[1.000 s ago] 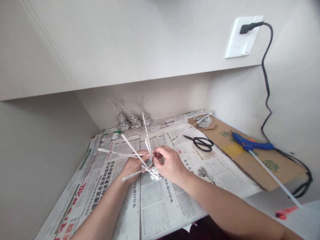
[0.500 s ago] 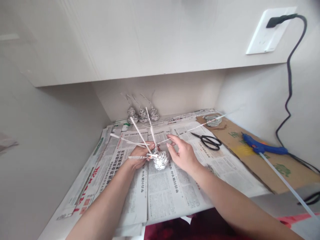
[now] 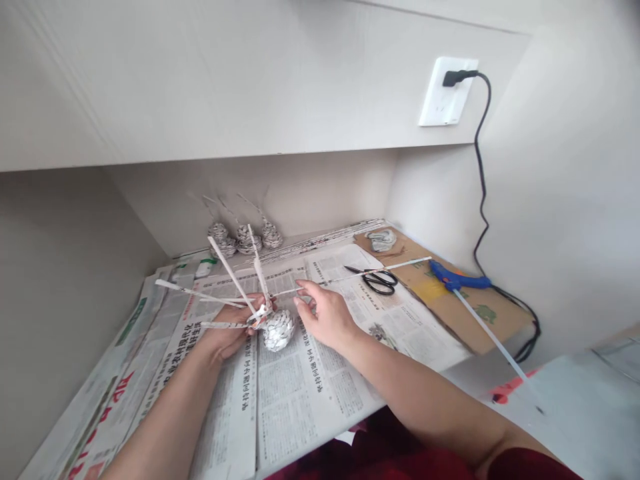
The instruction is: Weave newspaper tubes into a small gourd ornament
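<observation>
Holds a round woven paper piece (image 3: 279, 331) beside the left hand (image 3: 227, 333), with pale paper spokes (image 3: 233, 276) fanning out above its fingers. Has the right hand (image 3: 327, 317) at a long paper strip (image 3: 410, 262) — hard to tell whether pinched or only brushed. Beyond the right hand, black scissors (image 3: 369, 284); farther right, a blue glue gun (image 3: 447, 275) on cardboard (image 3: 480, 330). Behind the left hand — a row of woven paper gourds (image 3: 249, 241). Beneath both hands, newspaper (image 3: 285, 393).

Single head-worn view, from above the near side of the surface (image 3: 320, 434), facing forward and down, close in, hands (image 3: 327, 315) below middle; pale wall panel (image 3: 225, 80) across the top
</observation>
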Demonstrator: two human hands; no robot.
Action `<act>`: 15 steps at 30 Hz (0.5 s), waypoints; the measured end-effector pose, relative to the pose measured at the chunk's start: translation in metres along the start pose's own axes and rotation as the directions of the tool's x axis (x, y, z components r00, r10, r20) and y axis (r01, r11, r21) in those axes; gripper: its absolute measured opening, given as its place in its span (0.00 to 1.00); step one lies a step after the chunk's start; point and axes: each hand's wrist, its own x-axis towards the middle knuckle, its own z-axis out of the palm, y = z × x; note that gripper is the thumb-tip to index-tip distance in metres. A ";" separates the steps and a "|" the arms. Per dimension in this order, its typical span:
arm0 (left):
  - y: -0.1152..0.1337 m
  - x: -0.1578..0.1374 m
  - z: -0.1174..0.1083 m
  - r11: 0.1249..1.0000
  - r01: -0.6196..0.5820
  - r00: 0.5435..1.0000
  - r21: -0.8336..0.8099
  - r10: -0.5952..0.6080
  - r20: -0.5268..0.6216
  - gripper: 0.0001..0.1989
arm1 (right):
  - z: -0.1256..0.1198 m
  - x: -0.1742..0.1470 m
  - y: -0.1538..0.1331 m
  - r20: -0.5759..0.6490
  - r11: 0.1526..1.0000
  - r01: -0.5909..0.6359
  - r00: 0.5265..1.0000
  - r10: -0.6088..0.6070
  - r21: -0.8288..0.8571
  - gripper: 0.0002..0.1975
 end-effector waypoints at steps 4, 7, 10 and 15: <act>0.004 -0.004 0.000 1.000 0.025 1.000 0.011 -0.025 0.004 0.13 | 0.000 0.000 0.000 0.043 0.998 0.010 0.999 -0.013 0.067 0.23; 0.003 -0.003 -0.002 0.999 0.030 0.999 0.011 -0.030 -0.015 0.12 | -0.001 0.000 -0.001 0.046 0.995 0.010 0.999 -0.014 0.102 0.25; 0.001 -0.001 -0.004 1.000 0.017 1.000 0.006 -0.017 0.000 0.11 | -0.002 -0.001 -0.003 0.054 0.987 -0.012 0.999 0.003 0.157 0.23; -0.002 0.002 -0.004 0.999 -0.035 0.999 -0.040 0.035 0.017 0.16 | -0.009 -0.010 -0.003 0.043 0.968 -0.064 0.998 0.055 0.241 0.18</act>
